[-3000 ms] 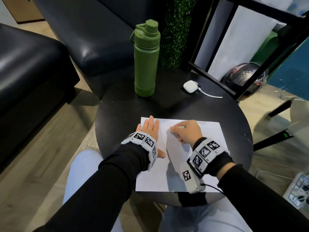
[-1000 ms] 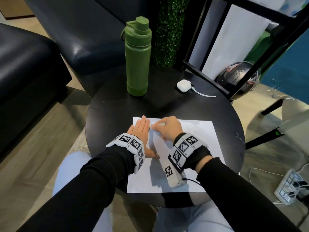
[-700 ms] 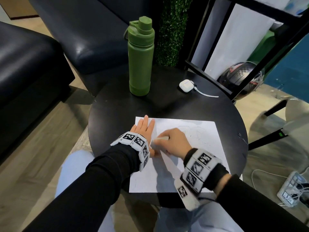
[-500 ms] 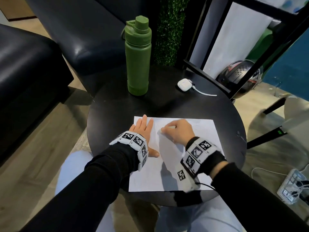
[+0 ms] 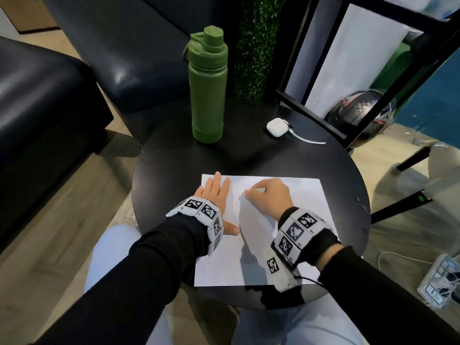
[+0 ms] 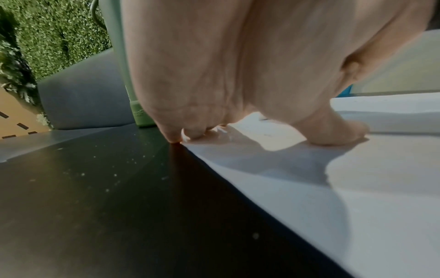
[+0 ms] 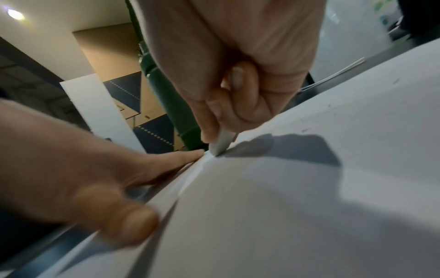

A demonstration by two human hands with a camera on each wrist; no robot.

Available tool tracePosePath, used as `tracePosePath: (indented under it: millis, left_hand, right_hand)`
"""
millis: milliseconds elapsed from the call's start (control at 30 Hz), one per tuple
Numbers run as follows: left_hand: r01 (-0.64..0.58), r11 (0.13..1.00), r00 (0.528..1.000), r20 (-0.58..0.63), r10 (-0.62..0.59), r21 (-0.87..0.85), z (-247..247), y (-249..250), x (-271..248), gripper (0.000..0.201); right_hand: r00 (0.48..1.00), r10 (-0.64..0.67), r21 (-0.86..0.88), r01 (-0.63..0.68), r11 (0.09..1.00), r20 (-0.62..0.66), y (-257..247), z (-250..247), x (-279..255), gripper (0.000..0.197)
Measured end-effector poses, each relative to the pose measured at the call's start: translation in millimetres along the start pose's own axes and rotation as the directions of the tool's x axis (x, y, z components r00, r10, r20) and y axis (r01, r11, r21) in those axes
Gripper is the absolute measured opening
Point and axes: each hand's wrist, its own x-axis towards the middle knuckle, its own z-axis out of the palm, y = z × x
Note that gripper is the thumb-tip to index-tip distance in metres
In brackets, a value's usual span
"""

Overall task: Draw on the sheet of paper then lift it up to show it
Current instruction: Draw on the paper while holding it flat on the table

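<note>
Light: soft, overhead; ceiling lamp (image 7: pixel 14 14) glows | Shadows: my hands cast grey patches on the paper (image 5: pixel 258 250) | Glare: sheen on the counter (image 5: pixel 174 170) | Blur: my left thumb (image 7: pixel 133 225) smeared, wrist views soft | Edges: head view bends outward

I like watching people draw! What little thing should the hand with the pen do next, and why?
Probably keep drawing a short stroke across the sheet of paper. The right hand pinches the pen with its tip on the paper, and the left hand lies flat on the sheet, so lifting looks too early.
</note>
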Motion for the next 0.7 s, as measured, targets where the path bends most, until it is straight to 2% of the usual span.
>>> tracePosePath:
  millis: [133, 267, 333, 500, 700]
  left_hand:
    - [-0.007, 1.0, 1.0, -0.027, 0.007, -0.007, 2, -3, 2, 0.116]
    - [0.003, 1.0, 0.999, 0.034, -0.003, -0.002, 1, -2, 5, 0.12]
    - [-0.002, 1.0, 0.999, 0.039, 0.002, 0.004, 0, -1, 4, 0.118]
    - [-0.019, 1.0, 1.0, -0.002, 0.019, 0.014, -1, 0, 2, 0.112]
    - [-0.005, 1.0, 0.999, 0.049, 0.004, 0.021, -2, 1, 3, 0.116]
  right_hand:
    - [0.989, -0.051, -0.056, 0.059, 0.997, 0.142, 5, 11, -18, 0.018]
    - [0.999, -0.011, -0.023, 0.01, 1.0, -0.042, 6, -6, 8, 0.019]
    - [0.997, 0.003, -0.025, -0.005, 1.0, -0.08, 3, -6, 12, 0.023]
    - [0.989, -0.094, -0.094, 0.105, 0.99, 0.117, 7, 11, -17, 0.018]
    - [0.997, 0.014, -0.017, -0.015, 1.0, -0.079, 8, -8, 12, 0.025]
